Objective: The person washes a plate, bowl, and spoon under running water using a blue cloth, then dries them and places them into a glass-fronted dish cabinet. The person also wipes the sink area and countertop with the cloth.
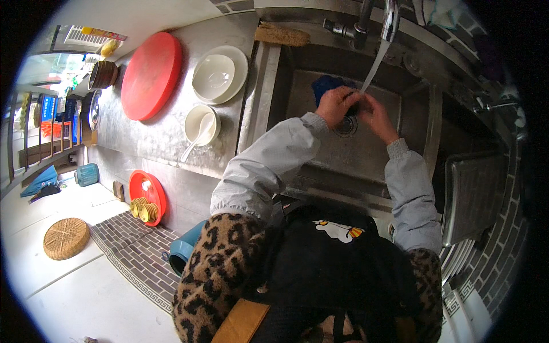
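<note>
My left hand (337, 106) and my right hand (376, 118) meet over the basin of a stainless steel sink (343, 158), their fingers close together. A stream of water (374, 66) runs from the chrome faucet (390, 21) down onto or just behind the fingertips. Against the far side of my left hand is a dark blue cloth (327, 87); whether the fingers grip it is hidden. My right hand is blurred, and what lies between the two hands is unclear. The round drain (345, 127) shows just below them.
On the steel counter at left are a white bowl on a plate (240, 70), a cup with a spoon (199, 128) and a red round board (151, 76). A brown scrubber (283, 34) lies at the sink's far-left corner. A metal tray (476, 197) leans at right.
</note>
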Motion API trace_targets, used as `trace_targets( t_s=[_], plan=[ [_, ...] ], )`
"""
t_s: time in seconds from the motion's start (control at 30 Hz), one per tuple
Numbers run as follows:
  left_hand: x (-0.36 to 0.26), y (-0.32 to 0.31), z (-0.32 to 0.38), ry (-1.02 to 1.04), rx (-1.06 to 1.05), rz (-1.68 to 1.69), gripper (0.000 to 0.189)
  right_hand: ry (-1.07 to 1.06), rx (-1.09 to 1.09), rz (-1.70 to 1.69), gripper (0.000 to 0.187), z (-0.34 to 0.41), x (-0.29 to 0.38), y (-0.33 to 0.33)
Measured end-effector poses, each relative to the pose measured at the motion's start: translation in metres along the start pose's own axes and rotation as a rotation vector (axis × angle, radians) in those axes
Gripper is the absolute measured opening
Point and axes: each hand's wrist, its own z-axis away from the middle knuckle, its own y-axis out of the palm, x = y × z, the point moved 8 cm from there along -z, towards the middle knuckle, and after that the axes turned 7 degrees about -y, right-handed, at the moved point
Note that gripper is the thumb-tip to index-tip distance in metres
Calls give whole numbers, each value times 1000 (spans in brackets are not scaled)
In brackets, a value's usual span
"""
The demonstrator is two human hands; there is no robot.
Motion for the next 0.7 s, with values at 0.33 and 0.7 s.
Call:
trace_targets(
  t_s=[0.33, 0.7],
  plan=[
    [-48, -64, 0, 106, 34, -314, 33, 151, -6, 58, 22, -21, 29, -39],
    [-73, -45, 6, 350, -38, -196, 49, 77, 27, 79, 22, -38, 67, -23]
  ],
)
